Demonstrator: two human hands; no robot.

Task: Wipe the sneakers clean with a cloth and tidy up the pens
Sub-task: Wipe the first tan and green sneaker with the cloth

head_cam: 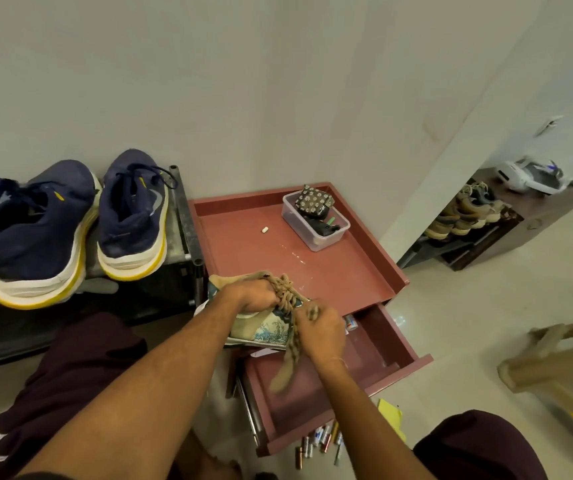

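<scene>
I've got my left hand (255, 295) clamped over the laces of the beige canvas sneaker with the blue printed side panel (264, 329), fingers closed tight around the lacing, holding the shoe on its side at the near edge of the reddish-brown metal cabinet top (330, 268). My right hand (323, 332) is closed around the checked brown cloth (290, 362), bunched in the fist with its tail dangling below the grip and blurred, so I judge I'm mid-wipe along the sidewall.

To do this well, I'd keep the left grip firm so the shoe doesn't twist, press the cloth flat against the printed panel rather than dabbing with a wad, and rotate the shoe toward the cloth to reach the sole edge.

Directly under the cloth hand sits the open reddish-brown drawer (364, 368); the hanging tail could snag its front lip. Below and toward me from that grip, a scatter of pens on the floor (319, 441) waits for tidying, beside a yellow paper (390, 415). Beyond the shoe hand, a clear plastic box (316, 221) sits well apart at the cabinet's far side. Left of the shoe hand, 2 navy running shoes with white and yellow soles (70, 230) rest on a dark rack, not yet in hand.
</scene>
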